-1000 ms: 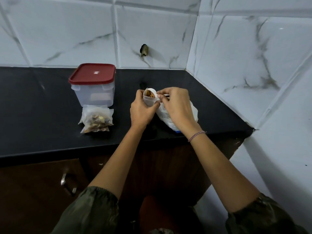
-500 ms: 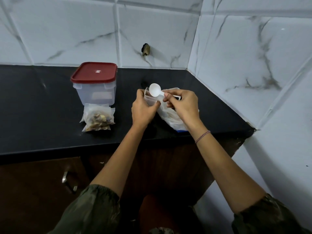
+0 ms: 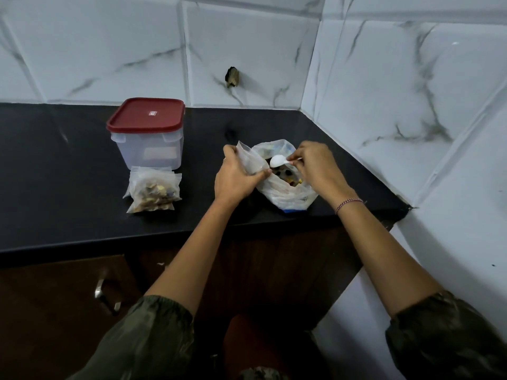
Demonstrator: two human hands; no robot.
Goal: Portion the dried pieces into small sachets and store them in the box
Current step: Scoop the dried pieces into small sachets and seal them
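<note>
readable text: none | red lid (image 3: pixel 145 115) of the box (image 3: pixel 129 145), left of centre in the frame: small pale brand mark (image 3: pixel 152 113), letters too small to read | box front wall: pale rectangular label (image 3: pixel 160 153), no writing can be made out on it

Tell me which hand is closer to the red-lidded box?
Left. The left hand, holding a sachet, is right of the box; the right hand, holding a spoon, is farther right.
</note>
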